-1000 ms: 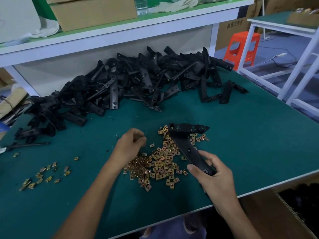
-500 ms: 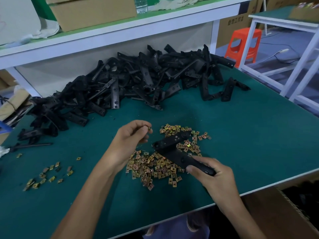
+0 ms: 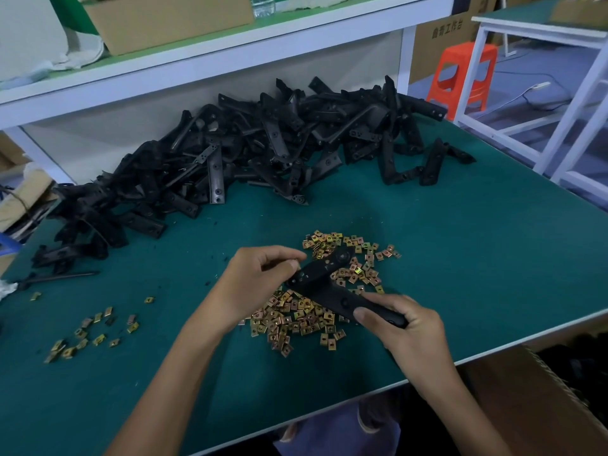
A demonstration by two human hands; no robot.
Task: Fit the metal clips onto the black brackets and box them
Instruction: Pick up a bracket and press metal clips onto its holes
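My right hand (image 3: 408,327) grips the near end of a black angled bracket (image 3: 332,284), which it holds just above a heap of gold metal clips (image 3: 306,317) on the green table. My left hand (image 3: 260,278) is at the bracket's bent far end, its thumb and forefinger pinched together against the bracket's edge; the clip between them is hidden by the fingers. A big pile of black brackets (image 3: 250,149) lies along the back of the table.
A smaller scatter of clips (image 3: 88,334) lies at the left. A thin black rod (image 3: 56,278) rests near the left edge. An open cardboard box (image 3: 539,403) stands below the table's front right edge. A white shelf (image 3: 204,57) overhangs the back.
My left hand lifted from the clip heap and moved right to the bracket's far end. My right hand swung the bracket round, bringing its bent end toward my left hand.
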